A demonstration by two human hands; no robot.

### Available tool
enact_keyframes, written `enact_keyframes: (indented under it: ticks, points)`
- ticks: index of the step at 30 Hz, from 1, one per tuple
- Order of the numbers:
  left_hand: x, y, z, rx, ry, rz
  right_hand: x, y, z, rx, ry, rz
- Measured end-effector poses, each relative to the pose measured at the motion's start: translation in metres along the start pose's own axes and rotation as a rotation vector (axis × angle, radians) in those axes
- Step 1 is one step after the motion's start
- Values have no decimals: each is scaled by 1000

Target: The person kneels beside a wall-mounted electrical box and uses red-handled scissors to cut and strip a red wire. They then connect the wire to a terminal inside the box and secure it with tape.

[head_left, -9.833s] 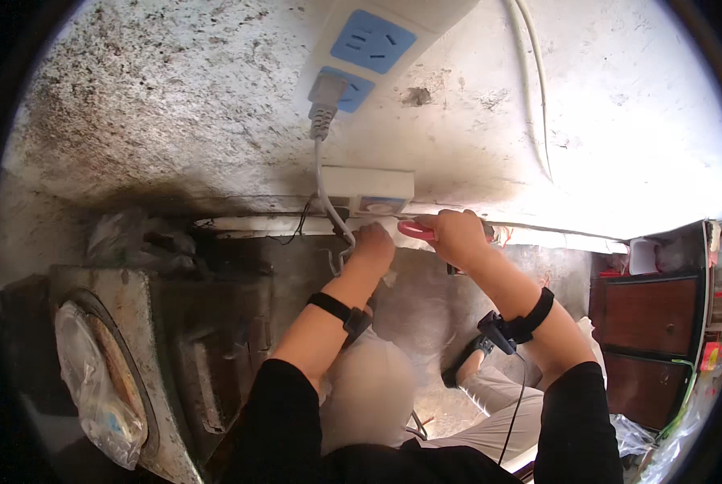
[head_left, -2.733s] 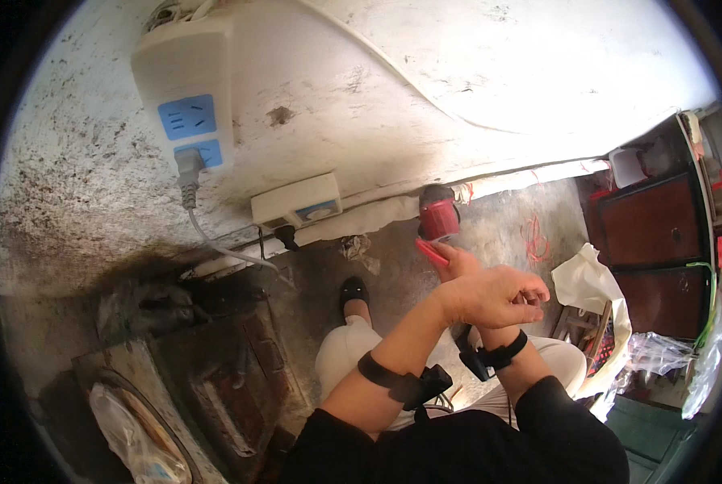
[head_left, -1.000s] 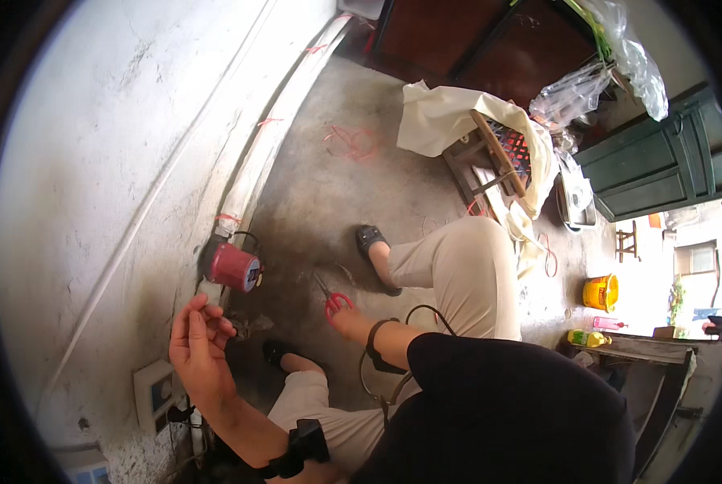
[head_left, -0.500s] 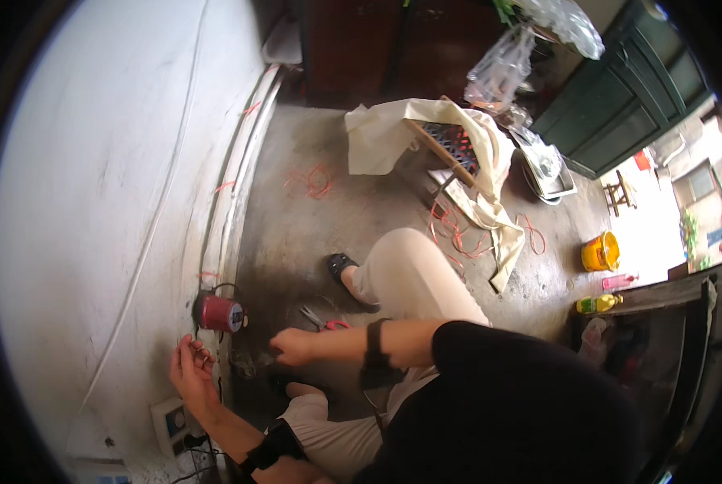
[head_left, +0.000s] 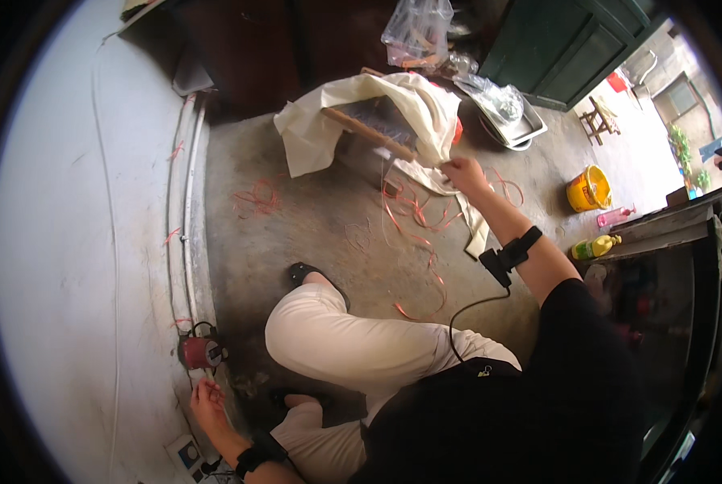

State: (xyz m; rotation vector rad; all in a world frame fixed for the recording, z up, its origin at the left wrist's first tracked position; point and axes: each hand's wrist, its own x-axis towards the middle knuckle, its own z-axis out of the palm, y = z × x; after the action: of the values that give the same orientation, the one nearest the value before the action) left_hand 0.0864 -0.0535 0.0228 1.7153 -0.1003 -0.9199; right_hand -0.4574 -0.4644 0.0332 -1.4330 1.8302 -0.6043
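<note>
My left hand (head_left: 207, 403) is low by the wall, fingers bent at the white pipe (head_left: 190, 270) just below a red cylindrical device (head_left: 199, 352) with a black cable. Whatever those fingers grip is too small to make out. My right arm stretches across the floor, and my right hand (head_left: 463, 173) is closed at the edge of the cream cloth (head_left: 304, 145), close to the end of a wooden bar (head_left: 353, 125) on the frame under it. The fingers partly hide what they grip. Loose red strands (head_left: 260, 198) lie on the concrete around the cloth.
Dark cabinets (head_left: 248, 48), a green door (head_left: 550, 56) and stacked metal trays (head_left: 530, 121) line the back. At right are a small wooden stool (head_left: 599, 121), a yellow bucket (head_left: 583, 194) and bottles (head_left: 595, 248) by a dark unit. A socket box (head_left: 185, 453) sits lower left.
My right hand has gone from beside the red-handled scissors up to the cream cloth; the scissors are out of sight. My left hand stays below the red device. The view has turned.
</note>
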Motion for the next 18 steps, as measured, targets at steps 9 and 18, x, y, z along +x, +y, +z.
enact_keyframes:
  ticks: [9,18]
  points:
    - [30,-30,-6,330,-103,-157,-37,220,103,-459,-376,354]
    - [50,-78,8,482,-96,-411,28,208,201,-671,-503,244]
